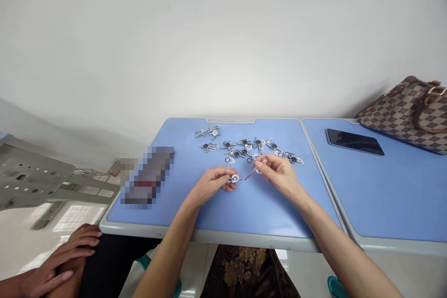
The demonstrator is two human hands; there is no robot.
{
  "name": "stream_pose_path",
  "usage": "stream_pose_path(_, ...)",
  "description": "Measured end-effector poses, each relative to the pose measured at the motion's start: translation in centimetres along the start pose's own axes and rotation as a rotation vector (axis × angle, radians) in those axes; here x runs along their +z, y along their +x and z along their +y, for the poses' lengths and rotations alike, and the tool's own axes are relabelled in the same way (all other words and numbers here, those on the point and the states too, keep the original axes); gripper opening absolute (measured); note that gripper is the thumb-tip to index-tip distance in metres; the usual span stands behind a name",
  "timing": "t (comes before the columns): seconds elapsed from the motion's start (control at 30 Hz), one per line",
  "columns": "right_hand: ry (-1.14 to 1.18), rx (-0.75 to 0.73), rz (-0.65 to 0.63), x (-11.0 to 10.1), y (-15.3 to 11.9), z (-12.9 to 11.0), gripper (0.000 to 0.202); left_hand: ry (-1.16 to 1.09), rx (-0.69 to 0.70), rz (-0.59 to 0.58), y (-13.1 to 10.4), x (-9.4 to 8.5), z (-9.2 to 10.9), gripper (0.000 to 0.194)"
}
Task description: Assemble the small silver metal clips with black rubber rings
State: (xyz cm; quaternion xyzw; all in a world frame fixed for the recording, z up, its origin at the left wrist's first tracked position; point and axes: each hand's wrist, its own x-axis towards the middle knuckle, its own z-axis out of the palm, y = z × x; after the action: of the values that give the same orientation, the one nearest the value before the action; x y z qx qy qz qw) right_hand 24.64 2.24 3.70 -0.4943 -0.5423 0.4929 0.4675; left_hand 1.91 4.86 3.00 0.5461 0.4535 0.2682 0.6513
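My left hand (pixel 219 180) is closed on a small silvery metal fitting (pixel 235 178) with an oval plate and a thin pin jutting to the right. My right hand (pixel 277 171), thumb against fingers, pinches another shiny metal piece (pixel 259 166); a thin dark rod (pixel 249 175) points from it down toward the left hand. The two held pieces are apart. Just beyond my hands lies a loose cluster of similar metal fittings (pixel 244 151) with black round centres. A flat plate with a ring (pixel 228 160) rests nearer the left hand.
More metal fittings (pixel 209 132) lie at the back of the blue table (pixel 167 226). A blurred dark object (pixel 150 177) is on its left side. On the adjoining table are a phone (pixel 354 142) and a checkered handbag (pixel 405 111). Another person's hand (pixel 66 256) rests at lower left.
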Motion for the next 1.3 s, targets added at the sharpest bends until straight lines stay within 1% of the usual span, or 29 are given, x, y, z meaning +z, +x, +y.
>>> stream_pose_path(0.07, -0.007, -0.031, -0.008, 0.3, -0.2, 0.2, 0.029, 0.035, 0.042, -0.023, 0.0, 0.0, -0.3, 0.025)
stream_pose_path(0.17, -0.023, -0.059, -0.008, 0.7, -0.3, 0.5, 0.025, 0.102, 0.134, -0.028, 0.1, -0.1, -1.0, 0.032)
stream_pose_path(0.23, -0.031, -0.070, -0.008, 0.9, -0.3, 0.6, 0.023, 0.212, 0.197, 0.005, 0.2, -0.1, -1.3, 0.031)
stream_pose_path(0.37, -0.090, -0.147, 0.003, 1.3, -0.3, 0.4, 0.021, 0.485, 0.264, 0.069, 0.1, -0.1, -1.1, 0.016)
stream_pose_path(0.43, -0.140, -0.207, 0.015, 1.5, -0.3, 0.2, 0.019, 0.592, 0.287, 0.080, 0.0, -0.2, -0.9, 0.016)
stream_pose_path(0.53, -0.232, -0.287, 0.019, 1.9, -0.1, -0.1, 0.017, 0.678, 0.326, 0.083, 0.0, -0.3, -0.9, 0.019)
stream_pose_path(0.63, -0.321, -0.352, 0.006, 2.2, 0.0, -0.2, 0.013, 0.718, 0.358, 0.104, 0.0, -0.4, -1.1, 0.023)
stream_pose_path(0.7, -0.351, -0.370, 0.007, 2.2, 0.0, -0.2, 0.010, 0.739, 0.360, 0.118, 0.1, -0.3, -1.2, 0.024)
stream_pose_path(0.8, -0.393, -0.398, 0.028, 2.2, 0.0, -0.2, 0.009, 0.791, 0.346, 0.134, -0.1, 0.2, -1.1, 0.026)
stream_pose_path(0.9, -0.459, -0.471, 0.032, 2.1, 0.3, -0.1, 0.011, 0.858, 0.341, 0.179, -0.2, 0.9, -0.7, 0.031)
stream_pose_path(0.97, -0.498, -0.509, 0.017, 2.2, 0.4, 0.0, 0.011, 0.895, 0.343, 0.195, -0.3, 1.2, -0.6, 0.028)
stream_pose_path(1.1, -0.550, -0.531, -0.026, 2.2, 0.6, 0.1, 0.012, 0.876, 0.361, 0.145, 0.0, 1.0, -0.7, 0.011)
stream_pose_path(1.3, -0.523, -0.531, -0.026, 2.0, 0.5, -0.1, 0.011, 0.750, 0.366, 0.079, 0.6, 0.1, -1.3, 0.012)
